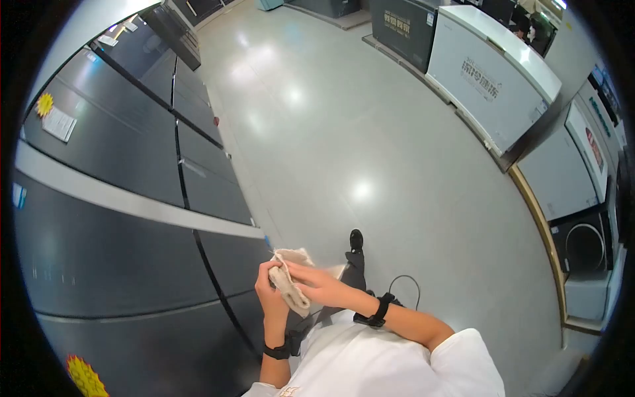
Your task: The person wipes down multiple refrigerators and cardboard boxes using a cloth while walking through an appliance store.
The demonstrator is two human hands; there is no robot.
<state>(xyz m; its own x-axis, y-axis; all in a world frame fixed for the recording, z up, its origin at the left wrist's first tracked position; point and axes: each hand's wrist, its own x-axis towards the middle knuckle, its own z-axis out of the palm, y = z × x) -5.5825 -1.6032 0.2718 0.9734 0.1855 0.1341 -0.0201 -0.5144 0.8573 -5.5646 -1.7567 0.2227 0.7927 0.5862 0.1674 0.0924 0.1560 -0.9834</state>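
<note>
A folded beige cloth is held between my two hands in front of my body. My left hand grips its left side, with the fingers wrapped over the edge. From the right, my right hand presses on the cloth, its fingers reaching into the folds and partly hidden there. The cloth looks layered, with a loose upper corner standing up. Both wrists wear black straps.
Dark refrigerators line the left side, close to my left arm. A grey floor stretches ahead. On the right stand a white chest freezer, a dark chest freezer and a front-loading washing machine. A thin black cable loops beside me.
</note>
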